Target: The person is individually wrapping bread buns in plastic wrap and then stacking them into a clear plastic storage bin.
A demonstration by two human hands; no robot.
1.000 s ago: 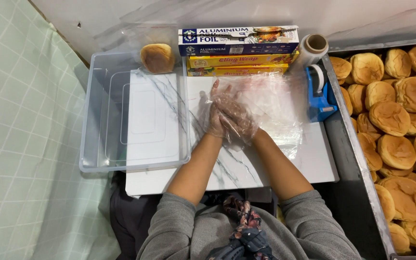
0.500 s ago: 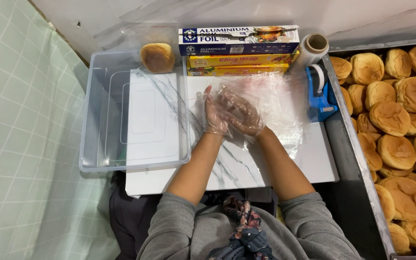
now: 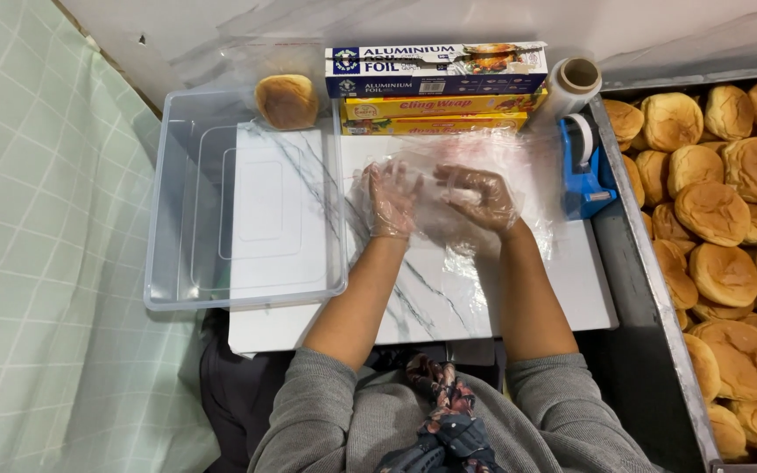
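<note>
While thin, crinkled clear film [image 3: 475, 188] lies spread on the marble-patterned counter [image 3: 449, 298], your left hand [image 3: 391, 203] presses it flat with fingers splayed open, and your right hand [image 3: 481, 194] rests curled on it, loosely open, both in glossy transparent gloves.

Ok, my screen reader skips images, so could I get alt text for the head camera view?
Two hands in clear plastic gloves, left hand and right hand, press on a sheet of clear cling film spread over a white marble-patterned board. A clear plastic tub holding one round bun stands left; a tray of buns right.
</note>
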